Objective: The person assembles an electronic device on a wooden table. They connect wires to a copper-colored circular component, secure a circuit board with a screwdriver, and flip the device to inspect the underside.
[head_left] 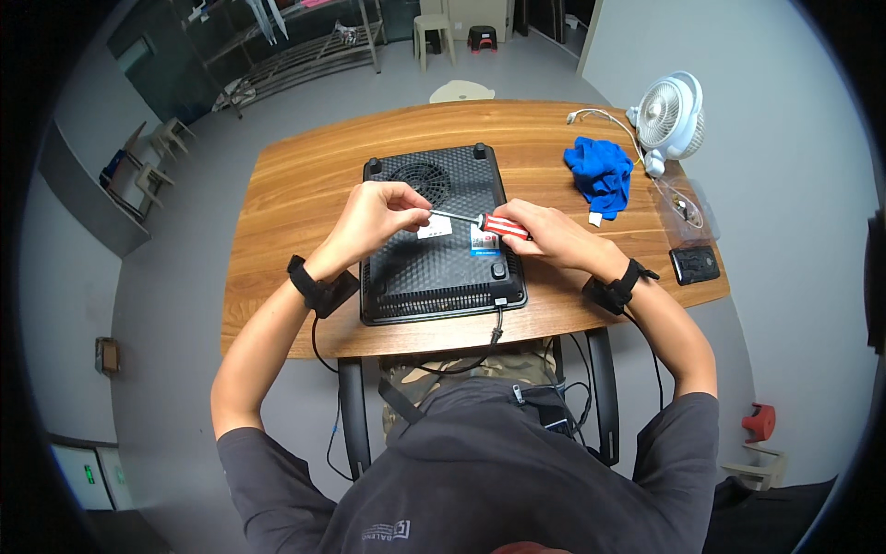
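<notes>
A black induction cooker (pixel 397 254) lies upside down on the wooden table, showing its round fan grille (pixel 420 185), rubber feet and stuck-on labels. Above it, my right hand (pixel 554 238) is closed round the red and white handle of a screwdriver (pixel 504 227), whose metal shaft points left. My left hand (pixel 374 220) meets the shaft's tip with thumb and fingers pinched together. Whatever sits in that pinch is too small to make out. The cooker's black cord (pixel 498 325) runs off its near edge.
On the table's right side lie a crumpled blue cloth (pixel 602 174), a clear plastic bag (pixel 683 208) with small parts, and a black phone-like item (pixel 694 264). Behind them stands a white fan (pixel 666 115) with its cable. Stools (pixel 434 35) and a metal rack (pixel 305 63) are farther back.
</notes>
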Tool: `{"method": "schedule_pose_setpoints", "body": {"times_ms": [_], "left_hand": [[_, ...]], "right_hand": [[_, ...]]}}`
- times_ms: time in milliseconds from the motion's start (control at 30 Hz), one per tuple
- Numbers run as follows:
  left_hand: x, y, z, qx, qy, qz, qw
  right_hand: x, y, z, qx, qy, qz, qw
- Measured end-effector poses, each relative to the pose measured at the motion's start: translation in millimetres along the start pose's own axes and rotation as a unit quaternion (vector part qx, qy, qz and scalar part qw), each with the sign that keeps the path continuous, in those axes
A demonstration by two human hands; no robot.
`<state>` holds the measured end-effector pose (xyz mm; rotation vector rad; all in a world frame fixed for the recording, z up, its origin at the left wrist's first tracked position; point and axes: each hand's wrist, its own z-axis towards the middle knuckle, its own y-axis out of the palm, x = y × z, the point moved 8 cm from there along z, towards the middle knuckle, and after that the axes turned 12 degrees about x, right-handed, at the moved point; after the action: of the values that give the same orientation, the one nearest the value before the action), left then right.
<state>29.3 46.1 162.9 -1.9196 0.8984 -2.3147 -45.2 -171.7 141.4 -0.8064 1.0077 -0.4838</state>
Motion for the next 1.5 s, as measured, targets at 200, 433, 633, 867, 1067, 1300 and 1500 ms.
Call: {"method": "schedule_pose_setpoints", "body": {"times_ms": [200,433,633,867,1067,1300,1500], "left_hand": [[-12,3,5,-0.036,-0.043,-0.103,0.993],[-8,-6,2,-0.057,-0.042,-0.1,0.992],[-10,-3,-2,-0.087,-0.044,-0.114,0.989],[-40,-45,25,-0.014,0.039,0.063,0.997],[-71,-28,22,-0.117,0.177,0.321,0.923],[-99,-20,44,-0.179,0.14,0.361,0.904],[-104,-21,46,-0.174,0.152,0.322,0.918]], "right_hand": [[-5,-2,-2,0.007,0.017,0.02,1.0],[-19,-10,8,0.0,0.006,0.054,0.999],[-22,-16,16,0.032,-0.013,0.079,0.996],[-16,-63,34,0.104,-0.044,0.015,0.994],[9,-104,82,0.106,-0.059,-0.081,0.989],[14,-90,173,0.024,-0.09,-0.123,0.988],[7,-42,247,-0.062,-0.098,-0.135,0.984]]}}
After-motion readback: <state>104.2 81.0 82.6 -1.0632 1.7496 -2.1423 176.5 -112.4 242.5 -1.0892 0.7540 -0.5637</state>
